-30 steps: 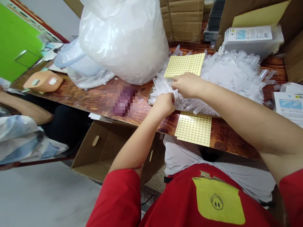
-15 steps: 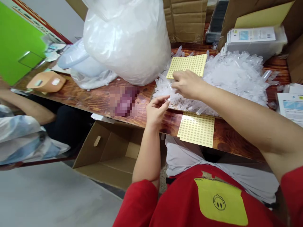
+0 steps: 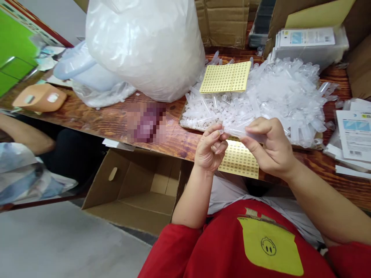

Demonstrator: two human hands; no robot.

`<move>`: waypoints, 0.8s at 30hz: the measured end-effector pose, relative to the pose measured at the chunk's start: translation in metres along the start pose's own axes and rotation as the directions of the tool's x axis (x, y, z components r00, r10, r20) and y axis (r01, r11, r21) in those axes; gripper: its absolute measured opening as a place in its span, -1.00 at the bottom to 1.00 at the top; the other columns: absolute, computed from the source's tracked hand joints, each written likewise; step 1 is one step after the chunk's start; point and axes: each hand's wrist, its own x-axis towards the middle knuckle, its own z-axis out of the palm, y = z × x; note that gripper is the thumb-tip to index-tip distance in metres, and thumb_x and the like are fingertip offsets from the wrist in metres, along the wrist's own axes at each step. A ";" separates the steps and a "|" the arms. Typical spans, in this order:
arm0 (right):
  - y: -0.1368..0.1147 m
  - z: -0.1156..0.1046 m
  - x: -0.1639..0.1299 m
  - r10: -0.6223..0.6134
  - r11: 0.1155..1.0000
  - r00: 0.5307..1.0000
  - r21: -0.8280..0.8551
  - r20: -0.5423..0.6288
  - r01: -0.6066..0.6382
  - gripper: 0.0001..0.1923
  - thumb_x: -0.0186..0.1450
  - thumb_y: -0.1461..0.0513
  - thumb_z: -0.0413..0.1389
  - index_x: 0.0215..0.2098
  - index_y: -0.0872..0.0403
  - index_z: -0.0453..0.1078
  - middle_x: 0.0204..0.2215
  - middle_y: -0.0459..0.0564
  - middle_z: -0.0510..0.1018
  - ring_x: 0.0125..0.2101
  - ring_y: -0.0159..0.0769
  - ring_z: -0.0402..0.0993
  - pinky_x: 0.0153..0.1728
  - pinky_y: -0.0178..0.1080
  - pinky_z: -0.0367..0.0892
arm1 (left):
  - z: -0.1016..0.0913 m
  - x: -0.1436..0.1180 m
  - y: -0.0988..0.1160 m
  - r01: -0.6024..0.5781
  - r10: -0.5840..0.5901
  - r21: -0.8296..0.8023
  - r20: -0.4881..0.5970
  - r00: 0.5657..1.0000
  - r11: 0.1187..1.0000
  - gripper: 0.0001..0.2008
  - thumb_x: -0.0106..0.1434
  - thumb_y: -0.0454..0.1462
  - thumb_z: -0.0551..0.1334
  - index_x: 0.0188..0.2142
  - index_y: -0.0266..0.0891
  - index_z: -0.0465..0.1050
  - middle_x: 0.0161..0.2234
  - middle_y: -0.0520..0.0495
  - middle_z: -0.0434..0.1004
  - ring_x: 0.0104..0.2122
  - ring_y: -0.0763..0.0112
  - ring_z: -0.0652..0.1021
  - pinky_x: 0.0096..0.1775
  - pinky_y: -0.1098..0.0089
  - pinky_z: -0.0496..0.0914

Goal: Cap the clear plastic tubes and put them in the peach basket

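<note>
My right hand (image 3: 272,148) is closed on a clear plastic tube (image 3: 235,132), which lies almost level and points left. Facing it, my left hand (image 3: 211,148) pinches a small translucent cap (image 3: 221,131) between thumb and fingertips, right at the tube's left end. Whether cap and tube touch, I cannot tell. Just behind the hands spreads a heap of clear tubes and small caps (image 3: 290,96) on a shallow cardboard tray. A yellow sheet of round stickers (image 3: 224,78) lies on the heap. Another sticker sheet (image 3: 239,160) rests at the table edge, partly covered by my right hand.
A bulging white plastic bag (image 3: 147,50) stands at the back left. Printed cards (image 3: 355,133) lie at the right, and more stacked cards (image 3: 307,38) behind. An open cardboard box (image 3: 136,189) sits below the table edge. A person's arm (image 3: 26,133) shows at far left.
My right hand has come back from the heap by the sticker sheet toward me, now with a tube. My left hand has moved slightly right and closed on a cap.
</note>
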 end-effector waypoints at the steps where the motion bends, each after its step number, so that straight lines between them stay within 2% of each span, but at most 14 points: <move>1: -0.001 -0.003 -0.002 -0.014 1.000 1.000 0.004 0.002 0.014 -0.72 0.42 0.36 0.16 0.01 -0.05 0.28 -0.24 -0.07 0.42 -0.27 -0.32 0.46 -0.27 -0.25 0.43 | 0.001 -0.001 0.000 -0.007 0.007 0.012 0.010 1.000 1.000 -0.71 -0.12 -0.19 0.60 -0.37 -0.09 0.66 -0.47 0.04 0.49 -0.45 0.55 0.52 -0.66 0.64 0.10; 5: -0.008 -0.014 -0.005 -0.038 0.999 0.996 -0.026 0.083 0.041 -0.72 0.42 0.37 0.15 0.01 -0.05 0.27 -0.27 -0.07 0.41 -0.31 -0.32 0.43 -0.29 -0.23 0.43 | 0.001 -0.005 0.005 -0.051 0.044 0.132 0.061 0.997 0.990 -0.68 -0.17 -0.10 0.65 -0.43 -0.08 0.69 -0.47 0.06 0.51 -0.64 0.70 0.34 -0.73 0.64 0.06; 8: -0.012 -0.020 -0.008 -0.030 0.999 0.989 -0.024 0.147 0.034 -0.78 0.45 0.33 0.14 -0.03 -0.07 0.26 -0.30 -0.08 0.42 -0.32 -0.29 0.47 -0.32 -0.22 0.43 | 0.000 -0.009 0.012 -0.123 0.091 0.241 0.141 0.986 0.963 -0.73 -0.09 -0.09 0.65 -0.40 -0.06 0.73 -0.44 0.06 0.51 -0.73 0.78 0.26 -0.76 0.64 0.08; 11: -0.015 -0.024 -0.013 0.014 0.998 0.990 0.059 0.143 -0.022 -0.81 0.46 0.31 0.14 -0.04 -0.07 0.27 -0.29 -0.09 0.43 -0.32 -0.30 0.47 -0.31 -0.23 0.43 | -0.001 -0.016 0.023 -0.228 0.117 0.361 0.305 0.945 0.904 -0.84 0.09 -0.20 0.58 -0.30 -0.01 0.77 -0.37 0.02 0.52 -0.74 0.74 0.36 -0.77 0.62 0.20; 13: -0.015 -0.028 -0.017 0.077 0.990 0.989 0.111 0.130 -0.092 -0.79 0.46 0.31 0.16 -0.03 -0.07 0.27 -0.26 -0.09 0.44 -0.30 -0.32 0.47 -0.29 -0.24 0.44 | 0.001 -0.022 0.032 -0.284 0.103 0.428 0.398 0.912 0.858 -0.82 0.16 -0.28 0.54 -0.23 0.01 0.77 -0.32 0.00 0.54 -0.69 0.66 0.46 -0.73 0.59 0.34; 17: -0.019 -0.037 -0.028 0.158 0.973 0.974 0.143 0.162 -0.181 -0.80 0.44 0.33 0.17 -0.05 -0.04 0.29 -0.23 -0.08 0.47 -0.27 -0.32 0.49 -0.26 -0.25 0.46 | 0.007 -0.031 0.043 -0.324 0.077 0.539 0.430 0.899 0.777 -0.78 0.17 -0.34 0.51 -0.19 -0.01 0.77 -0.33 -0.04 0.53 -0.52 0.49 0.61 -0.59 0.52 0.55; 20: -0.026 -0.037 -0.036 0.206 0.962 0.970 0.153 0.126 -0.224 -0.81 0.44 0.31 0.18 -0.05 -0.04 0.30 -0.21 -0.06 0.49 -0.27 -0.30 0.51 -0.29 -0.24 0.46 | 0.010 -0.032 0.033 -0.305 0.086 0.485 0.421 0.903 0.820 -0.80 0.16 -0.31 0.54 -0.21 0.00 0.77 -0.33 -0.04 0.55 -0.51 0.49 0.60 -0.57 0.51 0.57; 22: -0.032 -0.032 -0.042 0.227 0.956 0.973 0.177 0.050 -0.232 -0.78 0.43 0.32 0.19 -0.04 -0.06 0.30 -0.22 -0.06 0.48 -0.30 -0.29 0.51 -0.32 -0.24 0.46 | 0.011 -0.030 0.017 -0.245 0.088 0.353 0.407 0.909 0.903 -0.84 0.14 -0.22 0.56 -0.25 0.04 0.77 -0.37 -0.01 0.53 -0.57 0.54 0.55 -0.64 0.53 0.50; 24: -0.037 -0.025 -0.047 0.195 0.962 0.981 0.197 -0.019 -0.187 -0.73 0.40 0.35 0.19 -0.01 -0.07 0.30 -0.26 -0.08 0.48 -0.35 -0.30 0.49 -0.36 -0.25 0.45 | 0.013 -0.030 0.000 -0.156 0.068 0.223 0.361 0.930 0.962 -0.86 0.10 -0.11 0.58 -0.32 0.07 0.75 -0.42 0.01 0.48 -0.56 0.53 0.54 -0.66 0.54 0.46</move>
